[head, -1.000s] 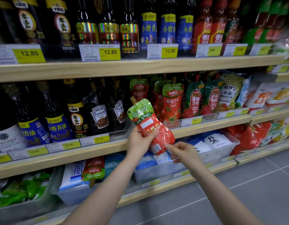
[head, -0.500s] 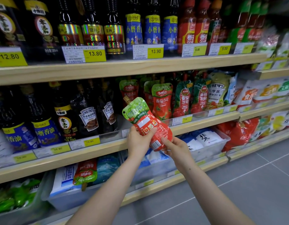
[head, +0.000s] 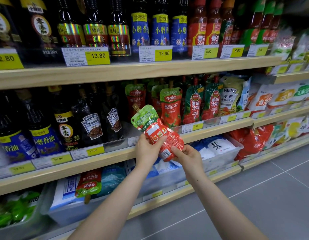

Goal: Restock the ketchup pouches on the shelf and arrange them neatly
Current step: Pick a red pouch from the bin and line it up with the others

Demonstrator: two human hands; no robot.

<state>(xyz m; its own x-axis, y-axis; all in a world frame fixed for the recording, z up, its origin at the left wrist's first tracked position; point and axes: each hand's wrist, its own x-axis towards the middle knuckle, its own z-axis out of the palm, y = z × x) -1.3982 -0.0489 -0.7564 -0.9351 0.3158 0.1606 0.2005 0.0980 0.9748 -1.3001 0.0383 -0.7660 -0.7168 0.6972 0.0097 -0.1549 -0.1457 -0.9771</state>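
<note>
Both hands [head: 167,151] grip pouch [head: 157,132] before shelf pouches [head: 171,108].

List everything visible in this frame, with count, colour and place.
held ketchup pouch: one, red with green top, tilted in front of the middle shelf
standing ketchup pouches: several, red and green, middle shelf; exact count unclear
upside-down ketchup pouch: one, red and green, in a bottom-shelf bin
dark sauce bottles: several, black, middle shelf at left
blue-labelled bottles: three, top shelf
red sauce bottles: about three, top shelf at right
price tags: many, yellow and white, shelf edges
left hand: one, gripping the pouch's middle
right hand: one, fingers on the pouch's bottom
</note>
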